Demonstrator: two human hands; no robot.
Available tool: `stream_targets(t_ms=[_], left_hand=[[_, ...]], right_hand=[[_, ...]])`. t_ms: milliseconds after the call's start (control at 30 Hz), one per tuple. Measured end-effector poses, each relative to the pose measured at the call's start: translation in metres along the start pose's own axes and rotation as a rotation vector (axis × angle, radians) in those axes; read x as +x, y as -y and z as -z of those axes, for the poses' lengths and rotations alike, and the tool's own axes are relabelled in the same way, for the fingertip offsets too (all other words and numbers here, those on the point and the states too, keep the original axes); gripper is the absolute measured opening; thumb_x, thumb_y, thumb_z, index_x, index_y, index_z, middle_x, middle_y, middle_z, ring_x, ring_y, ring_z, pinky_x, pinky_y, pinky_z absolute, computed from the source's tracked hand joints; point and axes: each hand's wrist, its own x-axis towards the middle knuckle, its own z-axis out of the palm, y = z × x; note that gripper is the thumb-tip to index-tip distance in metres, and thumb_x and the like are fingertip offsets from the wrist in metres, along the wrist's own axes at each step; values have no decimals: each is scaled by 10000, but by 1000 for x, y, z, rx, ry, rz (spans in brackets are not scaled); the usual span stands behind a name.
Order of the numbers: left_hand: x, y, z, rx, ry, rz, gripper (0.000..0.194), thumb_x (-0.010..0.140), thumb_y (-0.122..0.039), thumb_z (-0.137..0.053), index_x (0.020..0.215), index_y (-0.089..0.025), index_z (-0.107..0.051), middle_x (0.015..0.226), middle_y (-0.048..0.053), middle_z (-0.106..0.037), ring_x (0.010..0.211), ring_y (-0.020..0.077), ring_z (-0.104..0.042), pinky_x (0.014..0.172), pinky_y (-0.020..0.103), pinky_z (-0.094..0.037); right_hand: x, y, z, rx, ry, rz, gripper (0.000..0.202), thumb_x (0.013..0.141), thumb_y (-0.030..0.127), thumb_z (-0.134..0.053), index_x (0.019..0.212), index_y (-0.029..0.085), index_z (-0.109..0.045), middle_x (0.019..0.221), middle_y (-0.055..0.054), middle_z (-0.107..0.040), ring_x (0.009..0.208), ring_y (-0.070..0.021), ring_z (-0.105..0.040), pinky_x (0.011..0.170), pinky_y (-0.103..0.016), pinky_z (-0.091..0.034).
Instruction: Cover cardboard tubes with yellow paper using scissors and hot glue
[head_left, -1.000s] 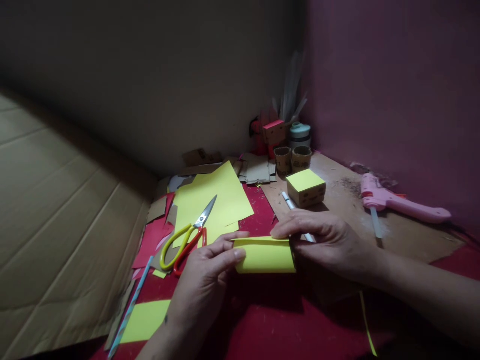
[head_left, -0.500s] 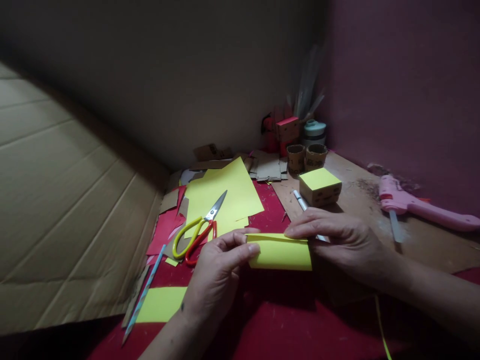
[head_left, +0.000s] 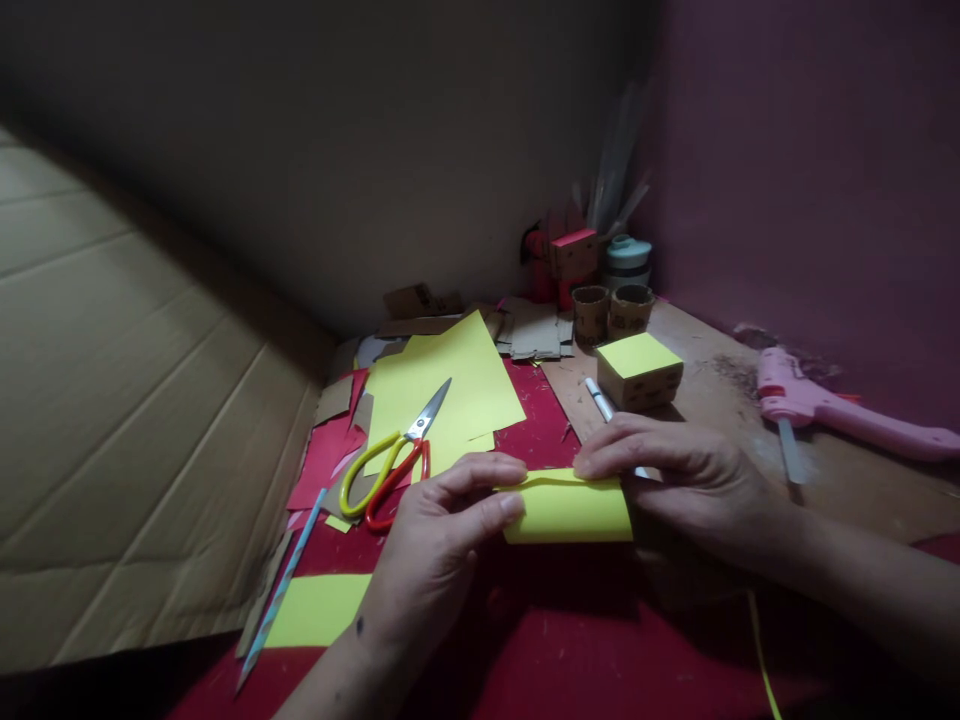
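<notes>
Between both hands is a piece of yellow paper point(head_left: 570, 513), bent over into a curved roll with its edges meeting along the top. My left hand point(head_left: 442, 535) pinches its left end between thumb and fingers. At the upper right edge, my right hand point(head_left: 675, 475) grips the paper with its fingertips on top; its thumb is hidden. Scissors point(head_left: 397, 455) with one yellow and one red handle lie partly spread beyond my left hand, on large yellow sheets point(head_left: 472, 370). A white pen point(head_left: 598, 398) lies partly under my right hand.
A cardboard box point(head_left: 641, 375) topped with yellow paper stands behind my right hand. Farther right lies a pink glue gun point(head_left: 840, 400). A striped pencil point(head_left: 281, 590) and a yellow strip point(head_left: 319, 610) are at left, beside a large cardboard panel point(head_left: 135, 420). Two cardboard cups point(head_left: 591, 315) stand behind.
The paper has shifted slightly right, and my left fingers now reach farther over its top edge. My right fingertips stay on the upper edge.
</notes>
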Motion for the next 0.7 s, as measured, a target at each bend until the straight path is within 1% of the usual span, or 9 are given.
stream_targets(t_ms=[67, 200, 267, 333, 400, 433, 533, 600, 700], left_hand=[[0, 0, 0, 51, 2, -43, 153, 693, -188, -776, 845, -181, -755, 1029, 49, -659, 916, 197, -608, 774, 271, -468], [-2, -1, 1, 166, 14, -112, 114, 720, -218, -763, 834, -210, -759, 1028, 40, -648, 956, 216, -599, 823, 298, -461], [-4, -2, 1, 212, 13, -142, 85, 728, -224, -758, 812, -217, -761, 1029, 38, -645, 977, 217, -590, 842, 295, -455], [-5, -3, 0, 238, 14, -157, 66, 727, -221, -755, 793, -217, -762, 1022, 39, -647, 984, 216, -585, 849, 289, -452], [-5, -4, -1, 237, 24, -153, 57, 719, -211, -755, 776, -214, -762, 1012, 43, -653, 970, 215, -590, 840, 289, -456], [-6, -5, -2, 228, 34, -147, 52, 714, -206, -755, 766, -210, -761, 1009, 47, -657, 961, 216, -594, 830, 290, -461], [-6, -5, -3, 216, 67, -138, 43, 710, -189, -749, 750, -201, -762, 1000, 58, -663, 967, 223, -594, 801, 279, -470], [-6, -5, -4, 218, 76, -140, 51, 713, -180, -747, 755, -203, -765, 1002, 55, -659, 964, 212, -594, 787, 259, -469], [-7, -3, -4, 195, 67, -144, 45, 707, -168, -755, 737, -201, -756, 1011, 40, -650, 949, 187, -591, 772, 226, -466]], right_hand=[[0, 0, 0, 9, 5, 6, 319, 796, -11, -539, 908, 223, -725, 902, -11, -673, 842, -114, -637, 711, -204, -503], [-1, 0, 1, -4, 35, 20, 291, 795, -5, -553, 902, 222, -701, 893, -12, -659, 815, -127, -626, 702, -228, -503], [-1, 0, 2, -48, 57, 25, 336, 796, 1, -565, 998, 242, -681, 908, -9, -654, 818, -130, -616, 703, -232, -498], [0, 0, 4, -120, 101, 56, 457, 807, 7, -563, 1173, 274, -623, 936, -11, -639, 846, -132, -604, 727, -235, -493], [1, 0, 5, -184, 179, 97, 526, 833, 35, -553, 1295, 288, -552, 945, -27, -609, 848, -135, -589, 738, -244, -490], [2, 0, 5, -200, 223, 115, 517, 849, 60, -551, 1312, 289, -544, 935, -35, -591, 835, -137, -582, 732, -250, -490], [5, 0, 4, -183, 307, 134, 420, 877, 146, -572, 1271, 290, -593, 883, -46, -556, 793, -147, -565, 687, -261, -488], [5, -1, 4, -165, 313, 140, 388, 874, 154, -585, 1235, 291, -625, 856, -44, -547, 774, -145, -559, 662, -256, -481], [4, -1, 3, -168, 281, 139, 354, 860, 142, -604, 1180, 280, -666, 827, -38, -539, 732, -130, -553, 626, -239, -468]])
